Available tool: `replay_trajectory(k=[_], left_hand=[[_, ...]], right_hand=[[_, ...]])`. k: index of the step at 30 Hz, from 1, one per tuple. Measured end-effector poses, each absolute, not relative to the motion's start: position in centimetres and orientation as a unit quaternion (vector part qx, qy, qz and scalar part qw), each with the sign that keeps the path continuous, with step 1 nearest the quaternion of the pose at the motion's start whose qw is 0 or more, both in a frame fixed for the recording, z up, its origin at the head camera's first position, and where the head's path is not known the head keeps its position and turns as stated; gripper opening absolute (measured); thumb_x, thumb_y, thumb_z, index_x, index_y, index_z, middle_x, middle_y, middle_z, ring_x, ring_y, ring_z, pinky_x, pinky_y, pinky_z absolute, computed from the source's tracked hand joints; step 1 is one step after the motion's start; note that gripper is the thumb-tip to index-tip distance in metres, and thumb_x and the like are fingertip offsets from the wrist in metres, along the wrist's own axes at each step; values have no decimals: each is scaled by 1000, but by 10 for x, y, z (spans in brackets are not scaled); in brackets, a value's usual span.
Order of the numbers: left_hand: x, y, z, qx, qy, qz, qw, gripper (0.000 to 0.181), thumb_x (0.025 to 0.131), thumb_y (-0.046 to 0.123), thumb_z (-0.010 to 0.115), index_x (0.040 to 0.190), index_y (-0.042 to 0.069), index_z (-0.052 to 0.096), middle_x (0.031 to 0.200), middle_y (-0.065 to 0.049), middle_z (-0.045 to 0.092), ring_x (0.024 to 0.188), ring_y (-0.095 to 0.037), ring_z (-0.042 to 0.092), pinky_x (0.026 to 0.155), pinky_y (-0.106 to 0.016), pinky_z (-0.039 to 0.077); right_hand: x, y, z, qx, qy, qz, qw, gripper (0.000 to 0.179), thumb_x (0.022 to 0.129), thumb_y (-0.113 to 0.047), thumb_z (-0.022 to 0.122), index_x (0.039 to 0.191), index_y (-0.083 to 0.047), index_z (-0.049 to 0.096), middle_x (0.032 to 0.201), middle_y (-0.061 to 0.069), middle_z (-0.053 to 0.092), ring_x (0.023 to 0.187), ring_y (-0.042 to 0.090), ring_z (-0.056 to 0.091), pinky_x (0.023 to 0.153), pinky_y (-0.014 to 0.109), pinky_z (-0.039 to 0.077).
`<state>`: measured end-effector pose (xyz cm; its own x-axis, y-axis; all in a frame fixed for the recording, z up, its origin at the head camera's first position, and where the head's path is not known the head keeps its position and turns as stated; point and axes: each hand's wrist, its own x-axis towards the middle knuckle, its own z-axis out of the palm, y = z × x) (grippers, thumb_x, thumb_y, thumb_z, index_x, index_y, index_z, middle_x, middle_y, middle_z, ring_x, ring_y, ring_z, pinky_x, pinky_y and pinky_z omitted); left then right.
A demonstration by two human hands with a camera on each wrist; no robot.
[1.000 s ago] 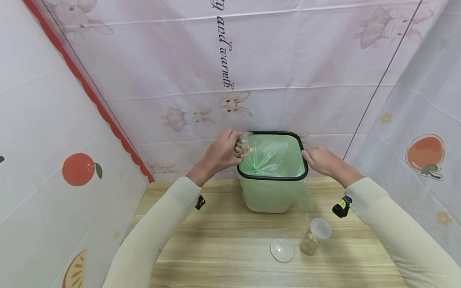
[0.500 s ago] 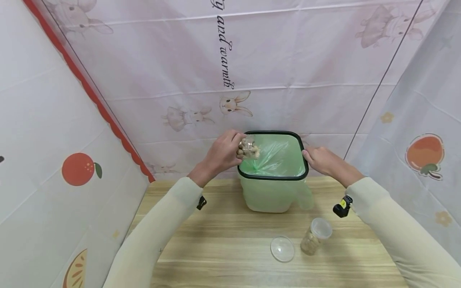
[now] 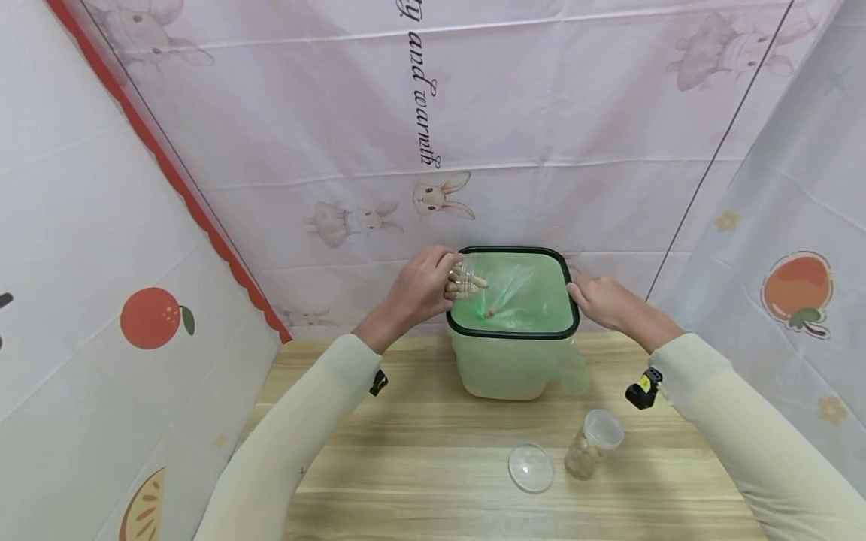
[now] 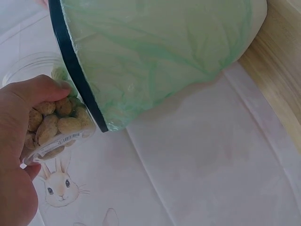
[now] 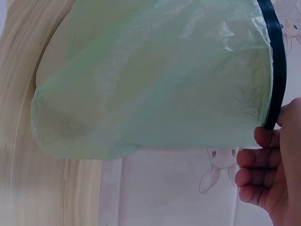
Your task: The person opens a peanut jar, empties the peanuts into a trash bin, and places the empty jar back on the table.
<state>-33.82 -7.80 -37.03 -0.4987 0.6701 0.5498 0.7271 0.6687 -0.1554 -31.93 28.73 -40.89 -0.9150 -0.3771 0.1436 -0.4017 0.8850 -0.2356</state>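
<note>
My left hand (image 3: 418, 289) grips a clear plastic jar (image 4: 54, 141) of what look like peanuts in their shells (image 4: 69, 125). The jar is tipped sideways over the left rim of a pale green trash bin (image 3: 504, 368), its mouth toward the inside. A few peanuts (image 3: 478, 282) show at the jar's mouth, and a small brownish piece (image 3: 490, 312) shows over the green liner bag (image 3: 534, 300). On the bin's right side, my right hand (image 3: 601, 298) pinches the black rim (image 5: 278, 70) between thumb and fingers. The bin stands upright on the wooden table.
A second jar (image 3: 583, 454) with a translucent lid and similar contents stands at the front right of the table (image 3: 406, 466). Beside it lies a loose clear round lid (image 3: 531, 467). A printed curtain (image 3: 304, 113) hangs close behind the bin.
The jar in my left hand has shifted slightly right over the bin and tipped further. Peanuts have moved toward its mouth, and a small piece now shows over the liner. My right hand stays put.
</note>
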Motion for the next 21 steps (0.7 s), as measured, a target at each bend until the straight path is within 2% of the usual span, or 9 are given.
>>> replay_trajectory(k=[14,21], left_hand=[[-339,-84,-376,-399,-863,-54,305,56,78,3,73,133,1,60,132,-14,64,122,-28,62,110,-37,52],[-340,-86,-379,-399,-861,-58,310,59,79,4,75,135,1,58,134,-16,62,124,-29,60,111,-38,51]], right_hand=[[-320,288,-412,196,-970,134,44,41,113,-23,33,108,5,63,100,26,73,111,51,68,93,62,52],[-320,288,-412,197,-970,136,48,39,112,-22,34,103,3,62,94,24,72,107,50,69,90,62,53]])
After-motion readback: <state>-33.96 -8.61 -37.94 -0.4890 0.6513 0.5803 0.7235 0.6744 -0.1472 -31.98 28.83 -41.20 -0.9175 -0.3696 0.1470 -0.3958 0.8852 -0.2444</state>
